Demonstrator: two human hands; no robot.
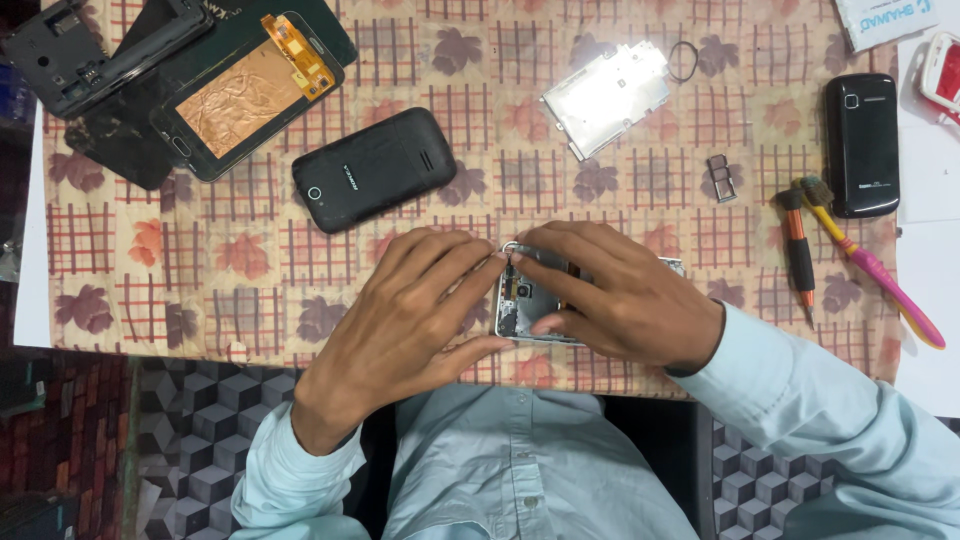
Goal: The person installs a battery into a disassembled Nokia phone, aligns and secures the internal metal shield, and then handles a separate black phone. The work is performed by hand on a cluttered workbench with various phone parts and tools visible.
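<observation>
1. Both hands grip an opened silver-framed phone body (527,305) near the front edge of the patterned-cloth worktop (250,270).
2. The left hand (405,320) pinches its left end, fingers pressed together.
3. The right hand (620,295) covers it, fingers curled on the frame.
4. A black phone (372,168) lies just beyond.
5. An orange-handled screwdriver (798,245) lies well right.
</observation>
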